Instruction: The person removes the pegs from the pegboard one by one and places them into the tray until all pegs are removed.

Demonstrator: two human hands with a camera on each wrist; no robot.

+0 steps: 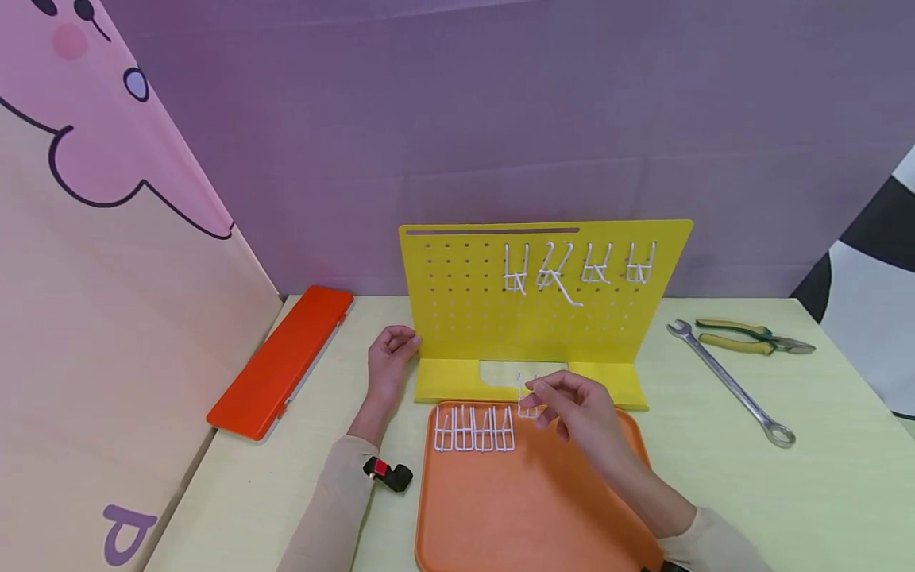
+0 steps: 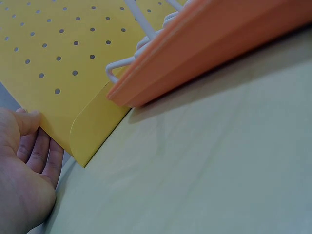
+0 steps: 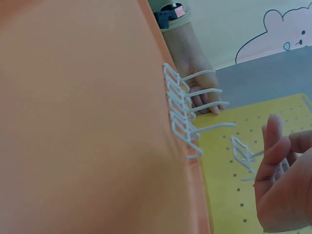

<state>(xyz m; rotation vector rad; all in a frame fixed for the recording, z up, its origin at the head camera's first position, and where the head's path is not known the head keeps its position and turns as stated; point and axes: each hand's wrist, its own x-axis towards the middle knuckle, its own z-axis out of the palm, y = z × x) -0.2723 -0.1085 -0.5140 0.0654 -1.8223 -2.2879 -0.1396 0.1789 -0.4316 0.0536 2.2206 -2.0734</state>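
A yellow pegboard (image 1: 457,334) stands upright at the back of the table. My left hand (image 1: 391,361) holds its lower left edge, thumb on the front face and fingers behind it. Low in front of the board, over the tray's far edge, my right hand (image 1: 579,409) pinches a white wire hook (image 1: 527,411) by its upper part. Several white wire hooks (image 1: 559,274) hang in the board's upper right holes. More white hooks (image 1: 474,441) lie in a row at the far left of the orange tray (image 1: 500,516), their prongs sticking up in the right wrist view.
Left of the board lies a long red case (image 1: 286,361). A combination wrench (image 1: 729,381) and pliers with yellow-green handles (image 1: 758,338) are on the table at the right. Behind the board rises a purple cloth backdrop (image 1: 429,119).
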